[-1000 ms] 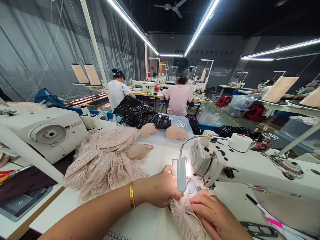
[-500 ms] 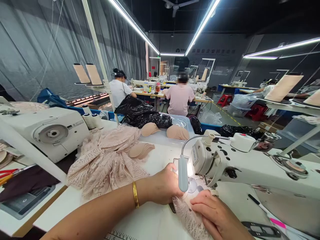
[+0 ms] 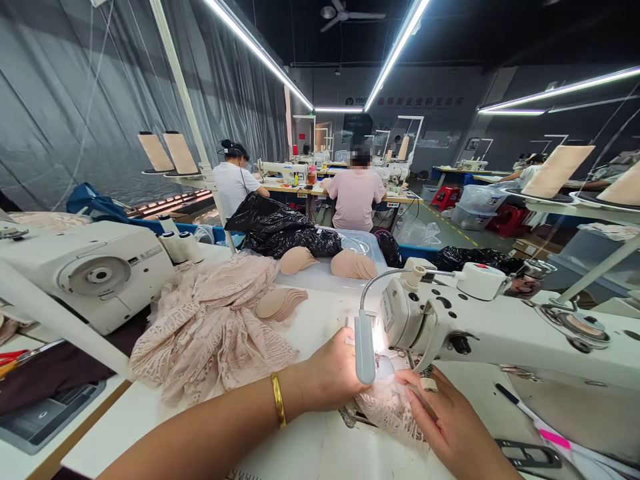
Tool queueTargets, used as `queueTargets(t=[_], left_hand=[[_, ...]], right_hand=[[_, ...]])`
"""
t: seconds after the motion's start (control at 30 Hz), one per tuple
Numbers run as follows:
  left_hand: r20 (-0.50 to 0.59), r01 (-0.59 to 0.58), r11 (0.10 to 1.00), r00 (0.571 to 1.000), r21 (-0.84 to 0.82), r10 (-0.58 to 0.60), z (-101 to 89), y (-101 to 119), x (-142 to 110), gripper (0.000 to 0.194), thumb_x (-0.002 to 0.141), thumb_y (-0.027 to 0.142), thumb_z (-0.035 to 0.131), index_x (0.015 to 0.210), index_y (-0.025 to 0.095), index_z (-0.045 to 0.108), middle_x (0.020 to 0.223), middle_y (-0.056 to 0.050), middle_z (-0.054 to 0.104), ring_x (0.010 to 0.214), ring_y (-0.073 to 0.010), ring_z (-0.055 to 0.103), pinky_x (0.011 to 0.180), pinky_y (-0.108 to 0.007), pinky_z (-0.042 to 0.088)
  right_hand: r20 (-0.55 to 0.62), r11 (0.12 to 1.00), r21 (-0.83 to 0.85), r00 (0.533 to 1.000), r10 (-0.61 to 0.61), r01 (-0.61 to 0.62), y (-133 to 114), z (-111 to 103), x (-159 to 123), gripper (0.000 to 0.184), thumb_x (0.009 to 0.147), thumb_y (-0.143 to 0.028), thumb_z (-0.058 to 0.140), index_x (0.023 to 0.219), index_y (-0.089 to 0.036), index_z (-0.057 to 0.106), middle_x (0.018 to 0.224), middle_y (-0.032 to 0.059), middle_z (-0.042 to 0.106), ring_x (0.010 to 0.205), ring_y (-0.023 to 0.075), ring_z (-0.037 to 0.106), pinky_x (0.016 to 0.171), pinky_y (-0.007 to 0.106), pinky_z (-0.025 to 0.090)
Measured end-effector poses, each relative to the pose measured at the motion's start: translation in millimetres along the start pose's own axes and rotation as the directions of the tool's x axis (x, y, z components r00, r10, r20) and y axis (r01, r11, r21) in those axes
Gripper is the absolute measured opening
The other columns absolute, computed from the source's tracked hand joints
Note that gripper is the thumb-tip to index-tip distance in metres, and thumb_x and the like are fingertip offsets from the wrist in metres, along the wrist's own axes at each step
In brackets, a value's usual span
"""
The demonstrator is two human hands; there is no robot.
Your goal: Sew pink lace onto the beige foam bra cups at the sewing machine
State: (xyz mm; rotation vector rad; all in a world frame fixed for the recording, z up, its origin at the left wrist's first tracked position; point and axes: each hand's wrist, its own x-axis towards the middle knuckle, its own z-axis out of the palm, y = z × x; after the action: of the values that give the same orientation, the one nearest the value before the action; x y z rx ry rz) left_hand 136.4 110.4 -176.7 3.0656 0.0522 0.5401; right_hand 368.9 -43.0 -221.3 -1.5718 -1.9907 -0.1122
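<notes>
My left hand (image 3: 327, 375) rests on the white table beside the needle of the sewing machine (image 3: 480, 327), fingers curled onto a piece of pink lace (image 3: 387, 407); a gold bangle sits on that wrist. My right hand (image 3: 447, 427) lies flat on the same lace piece, fingers stretched toward the needle. The machine's small lamp (image 3: 365, 347) on a gooseneck hangs between my hands and hides the fingertips of the left one.
A heap of pink lace (image 3: 215, 327) and stacks of beige bra cups (image 3: 280, 301) lie on the table behind my left arm. A second sewing machine (image 3: 90, 273) stands at left. A clear bin (image 3: 365, 241) holds more cups. Other people sew at tables beyond.
The lace piece under my hands has shifted toward the needle and bunched up. My right hand has slid forward and right over it. The camera view moved slightly.
</notes>
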Motion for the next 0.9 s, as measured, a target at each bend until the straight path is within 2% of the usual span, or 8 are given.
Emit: queueTargets(t=[0.1,0.23,0.4,0.53,0.63,0.77,0.83,0.9], left_hand=[[-0.001,0.075,0.992,0.997,-0.097,-0.076,5.6,0.6,2.6,0.018,0.099,0.007,0.053,0.086,0.017,0.059,0.087,-0.002,0.067,0.088,-0.0191,0.056,0.101,-0.043,0.047],[0.017,0.245,0.932,0.968,-0.267,-0.249,11.3,3.2,2.2,0.011,0.1,0.012,0.055,0.092,0.017,0.061,0.088,-0.003,0.067,0.085,-0.017,0.056,0.103,-0.041,0.051],[-0.007,0.17,0.949,0.984,-0.266,-0.178,3.3,5.6,4.0,0.018,0.104,0.016,0.051,0.113,0.019,0.066,0.095,-0.005,0.07,0.089,-0.0194,0.062,0.101,-0.043,0.054],[-0.037,-0.012,0.964,0.999,-0.264,0.002,-11.3,2.0,6.5,0.022,0.107,0.02,0.048,0.115,0.021,0.069,0.086,-0.005,0.069,0.097,-0.0243,0.066,0.103,-0.043,0.053],[-0.005,-0.067,0.97,0.998,-0.234,0.068,-19.5,1.2,4.7,0.024,0.106,0.022,0.052,0.124,0.023,0.068,0.094,-0.006,0.072,0.101,-0.0248,0.067,0.105,-0.042,0.051],[0.174,0.184,0.971,0.972,-0.152,-0.157,-23.0,10.0,3.5,0.037,0.089,0.029,0.073,0.125,0.026,0.065,0.127,-0.008,0.072,0.115,-0.0328,0.067,0.102,-0.048,0.053],[0.178,0.232,0.944,0.965,-0.235,-0.194,-24.4,16.1,4.3,0.053,0.084,0.028,0.076,0.135,0.025,0.06,0.14,-0.01,0.067,0.126,-0.0347,0.064,0.107,-0.046,0.053],[0.122,0.151,0.915,0.986,-0.373,-0.113,-27.2,20.2,3.4,0.057,0.086,0.022,0.074,0.139,0.024,0.055,0.149,-0.01,0.062,0.137,-0.0318,0.058,0.117,-0.042,0.048]], right_hand=[[-0.021,0.998,0.022,0.998,0.056,-0.056,-0.6,1.8,1.0,0.026,0.112,-0.035,0.049,0.095,-0.029,0.069,0.112,0.0084,0.078,0.106,0.029,0.076,0.086,0.04,0.066],[-0.03,0.981,0.105,0.985,0.168,-0.164,-11.2,-0.2,7.3,0.027,0.113,-0.039,0.045,0.132,-0.029,0.062,0.123,0.011,0.075,0.1,0.0278,0.076,0.079,0.04,0.066],[-0.025,0.961,0.16,0.972,0.234,-0.228,-23.3,-4.2,11.3,0.03,0.112,-0.041,0.045,0.136,-0.03,0.059,0.123,0.0107,0.075,0.096,0.0289,0.076,0.076,0.043,0.066],[-0.03,0.961,0.186,0.976,0.214,-0.205,-20.9,-5.1,10.0,0.028,0.112,-0.039,0.046,0.133,-0.03,0.062,0.12,0.0096,0.076,0.089,0.0272,0.077,0.075,0.042,0.067],[-0.045,0.978,0.167,0.99,0.13,-0.121,-18.1,-2.6,7.4,0.027,0.113,-0.035,0.046,0.134,-0.031,0.063,0.118,0.0086,0.077,0.094,0.0271,0.078,0.077,0.04,0.067],[-0.069,0.993,0.008,0.991,-0.119,0.119,-24.7,2.0,7.1,0.039,0.113,-0.035,0.05,0.151,-0.028,0.052,0.128,0.009,0.079,0.114,0.029,0.077,0.094,0.043,0.064],[-0.039,0.972,-0.044,0.972,-0.231,0.229,-31.2,3.3,9.5,0.045,0.112,-0.035,0.053,0.155,-0.024,0.049,0.139,0.0107,0.076,0.125,0.029,0.073,0.102,0.042,0.06],[-0.014,0.954,-0.054,0.956,-0.295,0.293,-36.2,4.3,12.1,0.049,0.111,-0.033,0.056,0.158,-0.021,0.047,0.145,0.0124,0.072,0.133,0.0287,0.068,0.106,0.041,0.056]])
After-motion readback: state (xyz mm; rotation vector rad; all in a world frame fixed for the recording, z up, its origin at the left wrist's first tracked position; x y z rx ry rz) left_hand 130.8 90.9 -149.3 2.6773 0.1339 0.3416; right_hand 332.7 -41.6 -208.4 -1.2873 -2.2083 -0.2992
